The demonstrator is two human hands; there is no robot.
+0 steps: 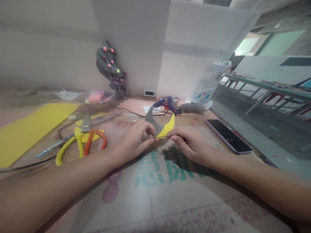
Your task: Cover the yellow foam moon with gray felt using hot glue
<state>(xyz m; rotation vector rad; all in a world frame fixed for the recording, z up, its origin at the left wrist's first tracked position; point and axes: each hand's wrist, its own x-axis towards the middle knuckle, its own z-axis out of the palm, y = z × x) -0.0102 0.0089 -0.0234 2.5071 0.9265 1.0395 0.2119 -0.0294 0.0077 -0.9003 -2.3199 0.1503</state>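
A crescent moon cutout (pixel 169 127) is held upright in front of me. Its left part is wrapped in grey yarn (pixel 152 119), while the right part shows bare yellow. My left hand (pixel 136 137) is closed in a pinch on the crescent's lower edge. Just to the right, my right hand (pixel 188 142) has its fingers closed on a thin dark grey strand (pixel 168 135) that runs to the crescent. The grip of my right fingers is partly hidden. Behind the crescent lie a blue glue gun (pixel 167 103) and a bundle of grey yarn (pixel 193 107).
Orange-handled scissors (pixel 103 137), yellow-handled pliers (pixel 63 150) and a yellow sheet (pixel 31 129) lie left. A phone (pixel 228 136) rests right, near the table edge. Against the wall stand a decorated grey crescent (pixel 104 63), a small clock (pixel 149 93) and a plastic jug (pixel 205 87).
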